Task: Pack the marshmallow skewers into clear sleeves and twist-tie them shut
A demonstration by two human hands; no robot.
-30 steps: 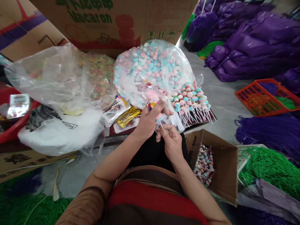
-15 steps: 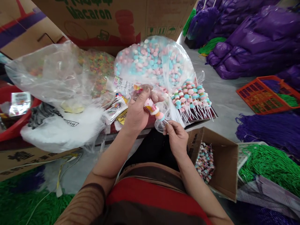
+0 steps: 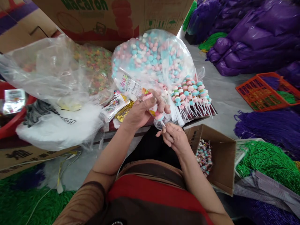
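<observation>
My left hand [image 3: 142, 111] is closed round a candy skewer [image 3: 155, 111] of pink, white and blue sweets inside a small clear printed wrapper [image 3: 128, 86]. My right hand [image 3: 172, 137], just below it, pinches the skewer's stick end at the wrapper's mouth. Behind my hands lies a row of several candy skewers [image 3: 191, 93] on white sticks, and a big clear bag of pink and blue sweets [image 3: 152, 56].
A cardboard box [image 3: 219, 159] with wrapped skewers [image 3: 203, 156] stands at my right. Clear bags [image 3: 51, 75], gold twist ties [image 3: 125, 113] and printed wrappers [image 3: 113, 106] lie left. An orange crate [image 3: 267, 92], purple bags [image 3: 253, 37] and green and purple strands [image 3: 269, 159] fill the right side.
The candy skewer has gone into the clear printed wrapper. My left hand rose and gripped the wrapped sweets; my right hand shifted slightly right, staying on the stick end.
</observation>
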